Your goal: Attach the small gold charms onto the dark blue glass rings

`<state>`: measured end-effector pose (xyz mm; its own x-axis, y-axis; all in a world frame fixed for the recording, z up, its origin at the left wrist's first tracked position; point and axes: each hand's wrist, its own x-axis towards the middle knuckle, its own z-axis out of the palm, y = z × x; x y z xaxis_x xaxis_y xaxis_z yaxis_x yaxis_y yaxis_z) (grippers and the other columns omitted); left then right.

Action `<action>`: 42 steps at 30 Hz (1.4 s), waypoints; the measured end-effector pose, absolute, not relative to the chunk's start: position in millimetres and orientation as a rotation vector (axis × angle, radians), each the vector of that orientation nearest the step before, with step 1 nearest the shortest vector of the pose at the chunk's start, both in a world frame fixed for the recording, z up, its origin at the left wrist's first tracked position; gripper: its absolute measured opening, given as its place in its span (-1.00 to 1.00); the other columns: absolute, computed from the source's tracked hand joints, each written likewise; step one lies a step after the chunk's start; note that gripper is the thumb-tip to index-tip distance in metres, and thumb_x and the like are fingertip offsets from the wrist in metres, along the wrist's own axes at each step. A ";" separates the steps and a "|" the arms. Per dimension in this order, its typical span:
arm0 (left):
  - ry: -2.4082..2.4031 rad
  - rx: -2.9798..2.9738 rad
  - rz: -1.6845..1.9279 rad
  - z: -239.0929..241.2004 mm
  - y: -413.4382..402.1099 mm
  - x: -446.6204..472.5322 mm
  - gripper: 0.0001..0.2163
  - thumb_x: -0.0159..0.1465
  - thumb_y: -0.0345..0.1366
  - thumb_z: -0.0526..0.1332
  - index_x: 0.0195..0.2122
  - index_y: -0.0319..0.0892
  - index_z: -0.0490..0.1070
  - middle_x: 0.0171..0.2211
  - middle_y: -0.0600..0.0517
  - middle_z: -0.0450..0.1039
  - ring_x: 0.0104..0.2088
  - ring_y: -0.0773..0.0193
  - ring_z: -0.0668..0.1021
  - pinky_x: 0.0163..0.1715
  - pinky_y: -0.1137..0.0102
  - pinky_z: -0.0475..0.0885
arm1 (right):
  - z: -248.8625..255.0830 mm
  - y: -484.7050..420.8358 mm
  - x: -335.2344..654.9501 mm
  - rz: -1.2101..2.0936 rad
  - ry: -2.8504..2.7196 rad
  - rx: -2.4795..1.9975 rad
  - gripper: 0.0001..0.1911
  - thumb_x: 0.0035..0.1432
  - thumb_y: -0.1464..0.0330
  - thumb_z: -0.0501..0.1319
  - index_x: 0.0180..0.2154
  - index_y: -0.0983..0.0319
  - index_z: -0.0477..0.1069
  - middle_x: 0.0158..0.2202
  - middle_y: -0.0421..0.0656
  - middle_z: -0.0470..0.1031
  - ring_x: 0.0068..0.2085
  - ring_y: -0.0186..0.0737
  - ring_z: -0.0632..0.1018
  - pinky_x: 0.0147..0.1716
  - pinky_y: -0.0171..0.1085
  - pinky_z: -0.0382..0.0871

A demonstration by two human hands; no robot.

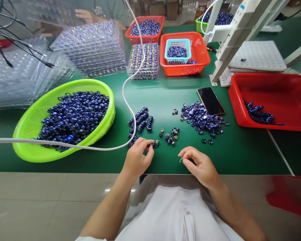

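Note:
My left hand (137, 157) is closed in a pinch on a small shiny dark-blue ring-shaped piece (154, 144), partly covered by the fingers. To the right, my right hand (200, 165) pinches a tiny metallic piece (181, 160), too small to name. Between and beyond the hands lies a loose group of dark-blue pieces with gold and clear parts (172, 135). Rows of stacked blue rings (141, 117) rest just past my left hand. A heap of flat, round, dark-blue caps (203, 118) spreads beyond my right hand.
A green basket (107, 90) full of blue rings stands left, crossed by a white cable (125, 97). A phone (210, 100) touches the caps; a red tray (286, 100) is right. Clear trays (95, 50) and red baskets (200, 57) stand behind. Across the table is another person's hand (85, 15).

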<state>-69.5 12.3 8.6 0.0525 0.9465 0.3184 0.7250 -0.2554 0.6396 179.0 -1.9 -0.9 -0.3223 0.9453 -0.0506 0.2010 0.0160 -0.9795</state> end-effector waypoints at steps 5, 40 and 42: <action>1.331 1.717 1.049 13.0 1.6 -48.2 -0.80 0.31 -0.40 0.19 -0.05 -0.19 0.47 -0.27 -0.04 0.51 -0.28 0.25 0.59 -0.21 0.36 0.52 | 1.4 -2.5 167.5 1.364 -1.532 -1.118 -0.89 0.27 0.42 0.16 -0.34 0.16 0.36 0.05 -0.11 0.47 -0.02 -0.16 0.54 0.02 -0.15 0.38; 1.047 1.269 1.180 -4.9 0.5 0.4 -0.85 0.21 -0.42 0.33 -0.20 -0.16 0.62 -0.21 -0.08 0.62 -0.21 0.21 0.64 -0.20 0.38 0.59 | 13.3 0.6 170.2 1.141 -1.584 -1.300 -0.87 0.27 0.39 0.13 -0.37 0.16 0.33 -0.38 -0.22 0.38 -0.30 -0.25 0.44 -0.25 -0.27 0.32; 1.032 1.375 1.181 -5.5 1.7 -3.0 -0.84 0.23 -0.44 0.31 -0.18 -0.14 0.61 -0.22 -0.07 0.62 -0.22 0.22 0.64 -0.22 0.38 0.58 | 12.1 0.1 170.5 1.182 -1.578 -1.321 -0.86 0.28 0.38 0.12 -0.37 0.17 0.34 -0.40 -0.23 0.38 -0.32 -0.26 0.43 -0.27 -0.29 0.31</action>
